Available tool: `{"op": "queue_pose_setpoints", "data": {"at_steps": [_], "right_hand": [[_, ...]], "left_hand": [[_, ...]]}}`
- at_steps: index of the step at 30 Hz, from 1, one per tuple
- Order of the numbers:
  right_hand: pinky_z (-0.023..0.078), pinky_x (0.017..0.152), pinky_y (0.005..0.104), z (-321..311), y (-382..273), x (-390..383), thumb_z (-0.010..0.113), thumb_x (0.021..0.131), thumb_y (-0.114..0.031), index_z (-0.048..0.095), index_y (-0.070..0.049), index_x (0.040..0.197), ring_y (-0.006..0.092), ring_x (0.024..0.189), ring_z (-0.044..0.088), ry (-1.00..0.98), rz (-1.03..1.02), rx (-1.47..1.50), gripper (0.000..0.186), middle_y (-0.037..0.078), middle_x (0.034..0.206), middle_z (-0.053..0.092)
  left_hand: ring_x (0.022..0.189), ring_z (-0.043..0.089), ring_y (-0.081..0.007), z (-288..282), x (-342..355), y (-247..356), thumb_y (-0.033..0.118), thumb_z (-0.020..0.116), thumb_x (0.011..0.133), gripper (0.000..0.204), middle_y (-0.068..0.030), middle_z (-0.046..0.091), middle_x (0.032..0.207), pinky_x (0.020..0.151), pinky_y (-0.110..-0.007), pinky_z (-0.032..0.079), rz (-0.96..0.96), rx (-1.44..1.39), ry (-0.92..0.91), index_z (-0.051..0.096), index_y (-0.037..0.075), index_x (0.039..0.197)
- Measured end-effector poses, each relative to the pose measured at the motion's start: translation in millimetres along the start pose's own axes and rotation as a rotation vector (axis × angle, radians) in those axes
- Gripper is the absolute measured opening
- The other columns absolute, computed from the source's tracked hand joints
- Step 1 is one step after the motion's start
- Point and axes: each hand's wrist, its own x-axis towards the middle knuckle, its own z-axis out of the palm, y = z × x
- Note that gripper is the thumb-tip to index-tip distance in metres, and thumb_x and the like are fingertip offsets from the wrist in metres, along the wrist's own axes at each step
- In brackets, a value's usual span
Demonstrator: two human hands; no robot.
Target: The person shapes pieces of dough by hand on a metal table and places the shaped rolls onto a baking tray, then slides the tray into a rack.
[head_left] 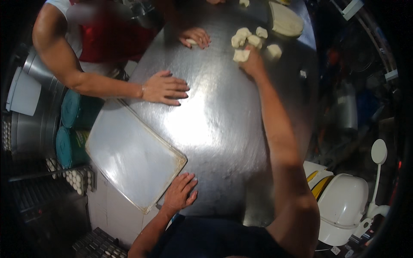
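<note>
Dough (241, 55) lies under my reach toward the far side of the metal table (223, 133): a flat-faced pale piece sits against the thumb side of my right hand (253, 62). My fingertips are among the lumps, but my own hand hides the contact, so I can't make out whether I have the piece pinched or am only touching it. More lumps (241, 38) cluster just beyond my fingers, one more (274, 52) sits just to the right, and a large dough slab (285, 20) lies farther off, near the table's right edge.

My left hand (180, 193) is low and near me, fingers loosely spread, with nothing in it. It is right beside the lower right edge of a flat metal tray (135, 159); whether it touches that edge, I can't tell.

Across on my left, a co-worker's nearer hand (165, 89) is palm down above the tray's far corner, fingers spread. Their farther hand (197, 36) curls over a small dough bit (191, 41) on the metal.
</note>
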Motion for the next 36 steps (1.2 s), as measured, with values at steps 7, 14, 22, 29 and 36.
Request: {"op": "queue_pose_setpoints", "data": {"at_steps": [7,14,22,29,36], "right_hand": [[0.059,0.075,0.0415,-12,-72,-102,0.086,0.076,-0.008,0.054,-0.008,0.12,0.0307,0.092,0.071,-0.194,0.238,0.221,0.054,0.015,0.108,0.068],[0.053,0.062,0.0287,-58,-159,-418,0.083,0.086,-0.016,0.049,-0.009,0.114,0.0125,0.085,0.063,-0.493,0.548,0.941,0.045,0.01,0.1,0.063],[0.053,0.083,0.0288,-122,-200,-513,0.081,0.09,-0.016,0.048,-0.006,0.141,0.0124,0.098,0.06,-0.414,0.34,0.69,0.062,0.004,0.111,0.062],[0.054,0.091,0.0355,-209,-180,-569,0.081,0.086,-0.01,0.055,-0.002,0.139,0.0211,0.104,0.065,0.014,0.494,0.236,0.059,0.009,0.117,0.067],[0.018,0.123,0.0613,-192,-140,-650,0.064,0.094,-0.042,0.035,0.003,0.154,0.0462,0.149,0.031,-0.166,0.181,-0.387,0.081,0.027,0.159,0.037]], "left_hand": [[0.13,0.056,-0.0342,-6,-9,3,0.021,0.076,0.086,0.039,-0.0116,0.061,0.136,0.111,-0.047,0.046,0.002,0.015,0.019,0.067,0.008,0.121],[0.136,0.049,-0.0378,8,-20,-5,0.022,0.067,0.093,0.056,-0.0198,0.055,0.143,0.118,-0.046,0.036,0.005,-0.272,0.041,0.051,0.002,0.143],[0.127,0.053,-0.0226,20,-33,56,0.013,0.063,0.101,0.059,-0.0154,0.055,0.136,0.108,-0.034,0.044,-0.389,-1.387,-0.166,0.038,0.002,0.153],[0.113,0.062,-0.0302,-20,-17,52,0.002,0.068,0.088,0.058,-0.0195,0.063,0.124,0.097,-0.039,0.05,0.115,-0.685,0.085,0.049,0.005,0.143],[0.147,0.031,-0.0436,25,-87,21,0.026,0.068,0.091,0.075,-0.0244,0.038,0.157,0.122,-0.057,0.025,0.365,0.178,-0.206,0.037,-0.005,0.151]]}}
